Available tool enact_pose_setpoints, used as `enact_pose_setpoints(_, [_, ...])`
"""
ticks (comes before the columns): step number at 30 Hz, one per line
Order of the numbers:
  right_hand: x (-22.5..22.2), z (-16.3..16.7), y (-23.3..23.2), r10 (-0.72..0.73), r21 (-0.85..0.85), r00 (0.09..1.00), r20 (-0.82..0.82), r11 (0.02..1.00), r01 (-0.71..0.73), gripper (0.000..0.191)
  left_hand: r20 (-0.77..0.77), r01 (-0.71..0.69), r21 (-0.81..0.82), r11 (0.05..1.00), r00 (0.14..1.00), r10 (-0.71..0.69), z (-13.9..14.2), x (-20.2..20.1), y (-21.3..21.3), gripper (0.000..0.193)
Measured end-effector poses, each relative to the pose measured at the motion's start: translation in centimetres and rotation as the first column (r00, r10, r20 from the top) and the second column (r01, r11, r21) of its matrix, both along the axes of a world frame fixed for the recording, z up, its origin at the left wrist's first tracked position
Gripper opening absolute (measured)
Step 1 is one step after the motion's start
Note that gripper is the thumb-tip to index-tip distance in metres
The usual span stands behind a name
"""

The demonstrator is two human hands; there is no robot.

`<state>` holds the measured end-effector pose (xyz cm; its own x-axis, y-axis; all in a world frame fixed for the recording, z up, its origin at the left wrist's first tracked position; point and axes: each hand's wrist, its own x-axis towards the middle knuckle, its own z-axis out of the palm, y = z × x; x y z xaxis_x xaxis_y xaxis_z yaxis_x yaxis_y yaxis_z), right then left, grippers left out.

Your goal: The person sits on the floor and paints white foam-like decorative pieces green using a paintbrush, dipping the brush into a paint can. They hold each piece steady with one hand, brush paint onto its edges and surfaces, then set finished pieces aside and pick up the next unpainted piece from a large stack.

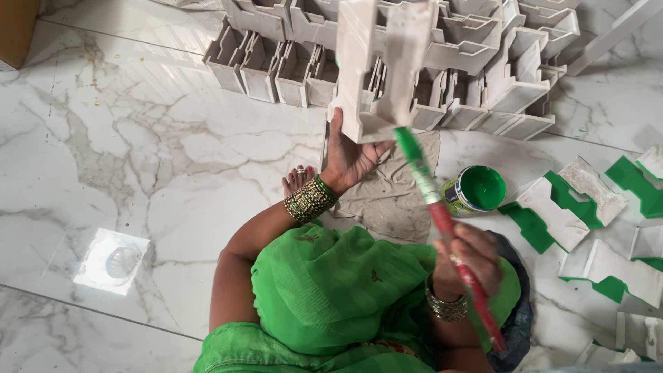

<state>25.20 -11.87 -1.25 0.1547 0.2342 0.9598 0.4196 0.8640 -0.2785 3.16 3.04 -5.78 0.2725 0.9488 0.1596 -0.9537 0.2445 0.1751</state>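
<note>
Two hands busy: I log them nearest first, floor stock last.
Right hand (468, 259): fingers curled shut around the red handle of a paintbrush (442, 221), which slants up and away; its bristle end, loaded green, sits just below the held piece.
Left hand (351, 155): palm up, fingers clamped on the lower edge of a white moulded piece (376, 65), raised off the floor and roughly upright.
Grip advice: I judge the hold low and narrow for a tall piece; bracing the thumb against the base should stop it swinging when the bristles press.
Stroke advice: I would wipe the excess first, since the brush looks heavily loaded and could drip on the cloth (394, 193) below.
Paint tin (475, 190): open, green inside, on the floor just right of the cloth, near the brush.
Painted pieces (587, 221): white-and-green shapes lying flat to the right, well apart from the held piece.
Unpainted stack (276, 65): rows of white pieces standing on the marble floor (138, 138), farthest out.
</note>
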Motion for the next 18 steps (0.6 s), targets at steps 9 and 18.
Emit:
enact_pose_setpoints(9, [4.1,-1.3,1.3,-0.259,0.073,0.958,-0.125,0.960,0.270,0.031,-0.205,0.127,-0.045,0.991,0.970,-0.134,-2.6,1.5,-0.9,0.084])
enact_pose_setpoints(18, [4.7,-1.0,1.5,-0.375,0.096,0.921,-0.107,0.918,0.385,0.029,-0.214,0.274,-0.041,0.961,0.937,-0.276,-4.7,2.1,-1.5,0.080])
